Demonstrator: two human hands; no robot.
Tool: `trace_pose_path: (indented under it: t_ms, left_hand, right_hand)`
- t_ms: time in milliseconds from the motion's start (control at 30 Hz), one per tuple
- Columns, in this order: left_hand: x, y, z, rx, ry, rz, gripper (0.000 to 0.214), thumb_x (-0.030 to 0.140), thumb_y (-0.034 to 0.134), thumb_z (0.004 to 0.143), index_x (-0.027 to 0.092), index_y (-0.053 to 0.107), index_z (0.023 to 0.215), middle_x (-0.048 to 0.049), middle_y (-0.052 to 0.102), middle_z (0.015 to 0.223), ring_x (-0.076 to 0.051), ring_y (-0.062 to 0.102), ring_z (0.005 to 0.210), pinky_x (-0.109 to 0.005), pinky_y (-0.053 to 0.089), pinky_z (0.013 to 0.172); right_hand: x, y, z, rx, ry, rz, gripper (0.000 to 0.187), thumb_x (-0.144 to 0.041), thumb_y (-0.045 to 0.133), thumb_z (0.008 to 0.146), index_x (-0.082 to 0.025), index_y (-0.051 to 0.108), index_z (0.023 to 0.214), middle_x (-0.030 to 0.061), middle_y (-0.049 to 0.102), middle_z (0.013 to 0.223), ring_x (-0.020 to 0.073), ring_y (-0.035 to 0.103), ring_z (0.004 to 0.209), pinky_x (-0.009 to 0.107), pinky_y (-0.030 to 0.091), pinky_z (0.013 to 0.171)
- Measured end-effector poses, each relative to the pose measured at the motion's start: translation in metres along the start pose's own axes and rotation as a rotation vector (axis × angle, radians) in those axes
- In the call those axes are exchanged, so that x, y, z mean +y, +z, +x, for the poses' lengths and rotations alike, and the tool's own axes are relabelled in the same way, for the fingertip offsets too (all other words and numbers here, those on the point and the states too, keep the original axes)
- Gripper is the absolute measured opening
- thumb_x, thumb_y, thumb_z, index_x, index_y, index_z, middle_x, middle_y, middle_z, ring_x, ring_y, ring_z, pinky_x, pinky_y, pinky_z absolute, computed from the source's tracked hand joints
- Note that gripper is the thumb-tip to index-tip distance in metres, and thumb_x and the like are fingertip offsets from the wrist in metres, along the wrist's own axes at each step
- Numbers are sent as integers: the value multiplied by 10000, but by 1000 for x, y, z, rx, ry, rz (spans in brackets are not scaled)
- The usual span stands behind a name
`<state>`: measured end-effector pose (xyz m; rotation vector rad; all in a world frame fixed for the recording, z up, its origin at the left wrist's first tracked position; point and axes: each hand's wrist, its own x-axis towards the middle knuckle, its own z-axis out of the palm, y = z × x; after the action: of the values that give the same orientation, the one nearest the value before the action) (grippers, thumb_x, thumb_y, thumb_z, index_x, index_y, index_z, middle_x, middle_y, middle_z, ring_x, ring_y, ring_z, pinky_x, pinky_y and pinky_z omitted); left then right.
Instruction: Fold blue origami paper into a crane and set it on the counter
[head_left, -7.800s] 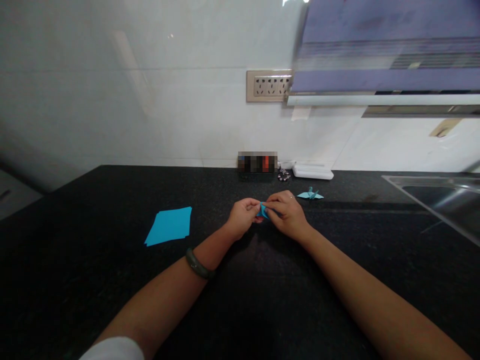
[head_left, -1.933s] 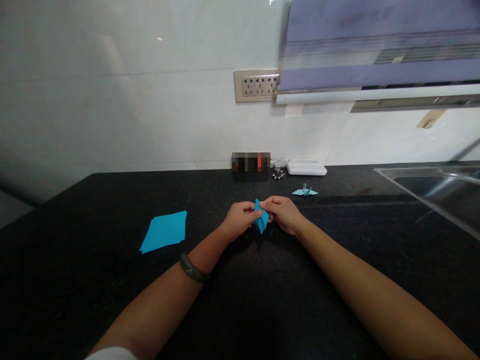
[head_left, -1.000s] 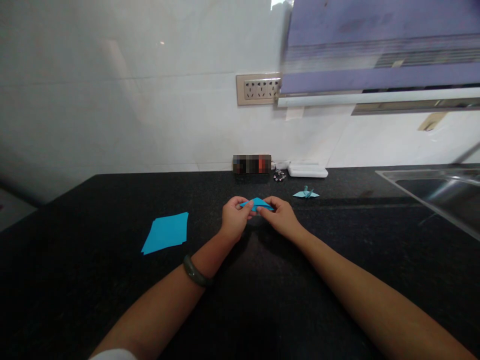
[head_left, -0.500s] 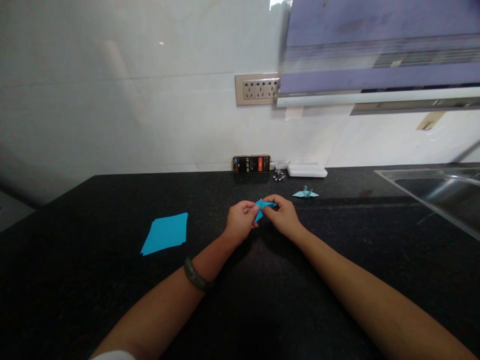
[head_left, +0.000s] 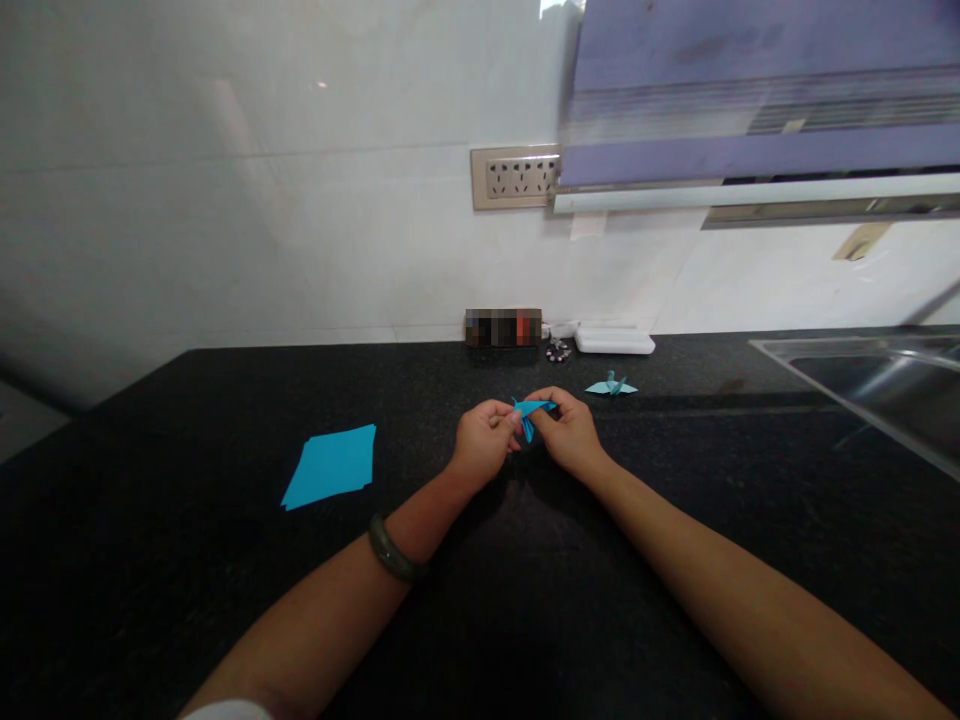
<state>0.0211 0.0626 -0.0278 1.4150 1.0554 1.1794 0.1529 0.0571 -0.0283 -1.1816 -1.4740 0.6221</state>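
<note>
Head cam: the folded blue paper (head_left: 534, 408) sits right between both hands, upper flap running roughly left to right, one point hanging down, so neither hand's nearer. Left hand (head_left: 484, 440) pinches one end, right hand (head_left: 571, 432) the other; fingers hide bits. Origami crane (head_left: 611, 387) just beyond the right hand, blue paper stack (head_left: 334, 465) off left, nothing in between blocking.

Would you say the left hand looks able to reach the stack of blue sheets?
Probably yes: nothing visible lies between the left hand and the stack of blue sheets, though that hand pinches the folded blue paper and might need to release it.
</note>
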Motion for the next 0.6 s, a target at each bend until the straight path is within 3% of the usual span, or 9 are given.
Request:
trace_pose_path:
  t_ms: [433,600]
  left_hand:
    - [-2,-2,1,0,-30,-17,173,298,573,721,130,539,752,18,564,505,-80,512,396,-186,413,401]
    - [-2,-2,-1,-11,1,-44,365,356,585,714,147,515,1005,42,553,494,-97,533,409,-193,421,407]
  right_hand:
    - [3,-1,1,47,13,57,169,-277,509,744,-174,596,845,15,591,674,135,513,562,249,415,521]
    - [0,-1,2,7,1,79,162,-277,511,750,-169,603,828,11,591,658,132,521,563,254,427,547]
